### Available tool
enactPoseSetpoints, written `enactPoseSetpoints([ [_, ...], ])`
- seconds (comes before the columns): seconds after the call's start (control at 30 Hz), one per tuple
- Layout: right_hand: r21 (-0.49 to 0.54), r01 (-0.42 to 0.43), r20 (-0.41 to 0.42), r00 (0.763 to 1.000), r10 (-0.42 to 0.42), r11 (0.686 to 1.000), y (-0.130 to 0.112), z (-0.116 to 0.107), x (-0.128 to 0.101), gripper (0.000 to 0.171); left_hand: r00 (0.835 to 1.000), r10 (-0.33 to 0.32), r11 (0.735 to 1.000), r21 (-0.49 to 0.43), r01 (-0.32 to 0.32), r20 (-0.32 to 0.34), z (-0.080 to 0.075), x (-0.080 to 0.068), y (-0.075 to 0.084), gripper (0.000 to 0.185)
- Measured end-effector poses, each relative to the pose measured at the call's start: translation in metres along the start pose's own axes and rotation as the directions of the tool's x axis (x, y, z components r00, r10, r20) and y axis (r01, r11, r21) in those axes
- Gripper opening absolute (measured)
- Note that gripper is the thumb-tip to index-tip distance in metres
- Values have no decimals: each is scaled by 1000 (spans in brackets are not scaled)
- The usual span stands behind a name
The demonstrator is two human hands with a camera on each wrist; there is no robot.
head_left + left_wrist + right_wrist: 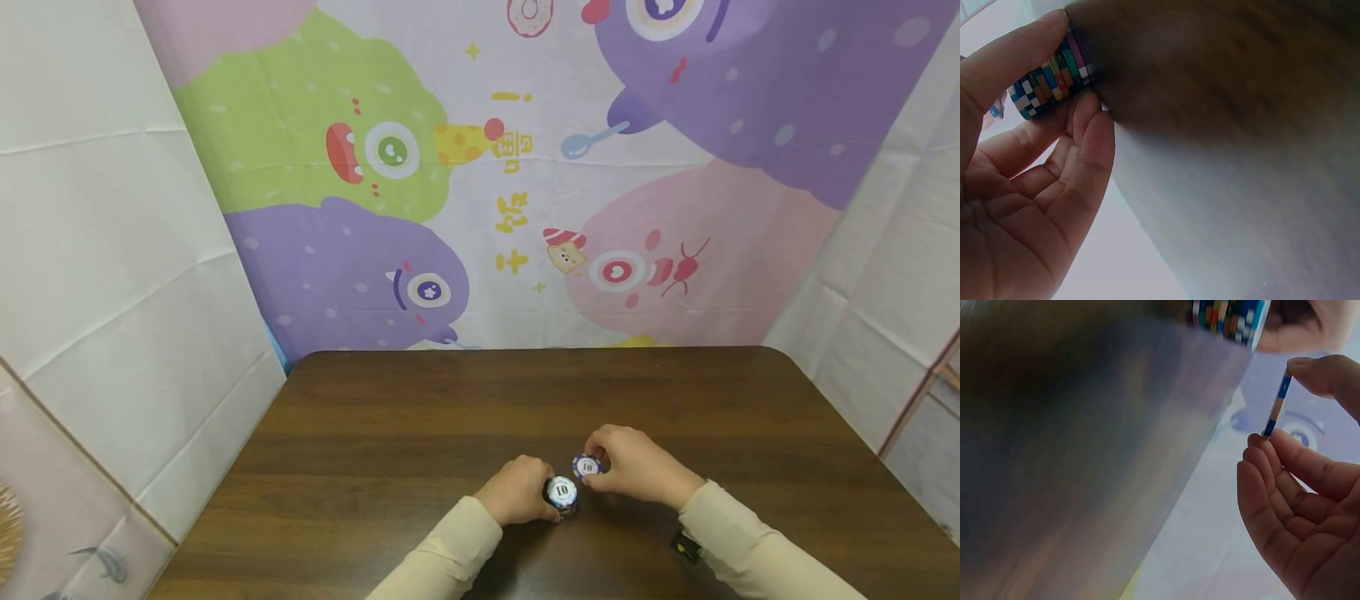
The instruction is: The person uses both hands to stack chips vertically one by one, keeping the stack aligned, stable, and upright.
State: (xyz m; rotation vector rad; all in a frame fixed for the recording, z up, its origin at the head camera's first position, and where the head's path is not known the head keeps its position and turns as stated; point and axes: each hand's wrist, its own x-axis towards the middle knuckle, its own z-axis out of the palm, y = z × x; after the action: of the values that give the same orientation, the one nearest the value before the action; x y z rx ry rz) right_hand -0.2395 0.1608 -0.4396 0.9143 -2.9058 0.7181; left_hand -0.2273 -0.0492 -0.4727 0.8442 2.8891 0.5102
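Observation:
A stack of poker chips (562, 492) stands on the table, its top chip white-faced with a "10". My left hand (519, 492) grips the stack from the left side, thumb and fingers on opposite edges. In the left wrist view the chips' edges (1054, 78) show several colours: teal, white, brown, orange, green and purple. My right hand (637, 467) pinches a single blue-edged poker chip (587, 467), also marked "10", by its rim. This chip (1277, 403) is held off the table in the right wrist view, apart from the stack.
The dark wood table (390, 417) spreads around both hands. Behind it hangs a cloth (517, 317) printed with cartoon monsters. White cloth walls (150, 208) flank both sides. A small dark object (686, 547) sits under the right sleeve's cuff.

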Motion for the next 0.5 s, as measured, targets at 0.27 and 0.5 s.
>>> enactPoseSetpoints([
  [0.27, 25, 63, 58, 996, -65, 998, -8, 13, 0, 24, 1000, 7, 1000, -24, -6, 7, -1, 0, 0, 29],
  [0.5, 50, 102, 70, 992, -105, 994, -13, 19, 0, 24, 1000, 7, 999, -42, -7, 0, -1, -1, 0, 28],
])
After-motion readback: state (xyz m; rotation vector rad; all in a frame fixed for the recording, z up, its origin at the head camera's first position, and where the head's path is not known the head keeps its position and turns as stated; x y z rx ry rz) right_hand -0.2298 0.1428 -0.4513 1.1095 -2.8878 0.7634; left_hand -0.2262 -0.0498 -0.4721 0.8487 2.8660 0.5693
